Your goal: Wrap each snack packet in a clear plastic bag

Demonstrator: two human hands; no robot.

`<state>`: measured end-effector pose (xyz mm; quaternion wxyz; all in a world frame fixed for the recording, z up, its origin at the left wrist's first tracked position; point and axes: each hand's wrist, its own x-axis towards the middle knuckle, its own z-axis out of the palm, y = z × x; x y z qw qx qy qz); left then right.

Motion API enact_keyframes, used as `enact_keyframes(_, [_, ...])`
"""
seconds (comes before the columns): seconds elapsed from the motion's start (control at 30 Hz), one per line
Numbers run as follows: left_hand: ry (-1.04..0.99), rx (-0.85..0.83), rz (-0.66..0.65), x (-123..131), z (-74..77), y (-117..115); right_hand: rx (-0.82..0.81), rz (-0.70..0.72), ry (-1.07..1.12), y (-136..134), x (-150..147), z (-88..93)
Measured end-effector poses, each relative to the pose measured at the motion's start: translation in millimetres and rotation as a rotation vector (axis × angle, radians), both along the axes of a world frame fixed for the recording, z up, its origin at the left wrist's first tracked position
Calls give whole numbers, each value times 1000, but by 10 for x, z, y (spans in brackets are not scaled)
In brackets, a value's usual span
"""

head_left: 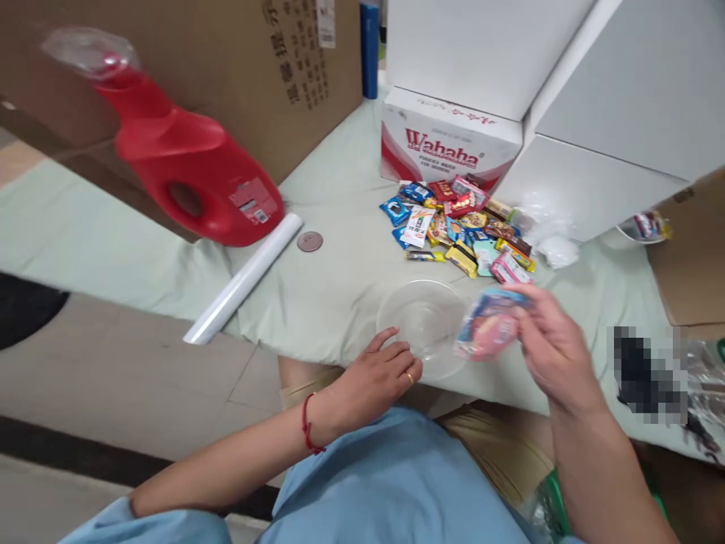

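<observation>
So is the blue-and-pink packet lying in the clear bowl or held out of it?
Held out: the right hand grips the packet by its right edge, hiding part of the clear bowl from view.

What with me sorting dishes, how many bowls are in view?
2: a clear bowl by the left hand, and a second bowl holding packets toward the picture's right edge. Others may be hidden.

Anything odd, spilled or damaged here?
No spill or damage visible. Clear plastic covers the top of the red bottle, an unusual cover; a pixelated patch at the right hides what lies there. The packet in the right hand is blurred, condition unclear.
</observation>
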<state>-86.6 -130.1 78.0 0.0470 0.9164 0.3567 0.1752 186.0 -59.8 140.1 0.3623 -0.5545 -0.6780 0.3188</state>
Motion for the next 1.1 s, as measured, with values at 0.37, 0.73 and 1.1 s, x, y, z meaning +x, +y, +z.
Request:
enact_keyframes(0.37, [-123,76,-91,-340,-141,18,-77,417,-1024,343,-936,-531])
enact_keyframes(0.73, [-134,138,78,-795,-431,278,192,-103,-805,160,-399,-296])
enact_keyframes(1.1, [-98,139,397,-633,-954,285,-372,-222,-234,-35,715,-537])
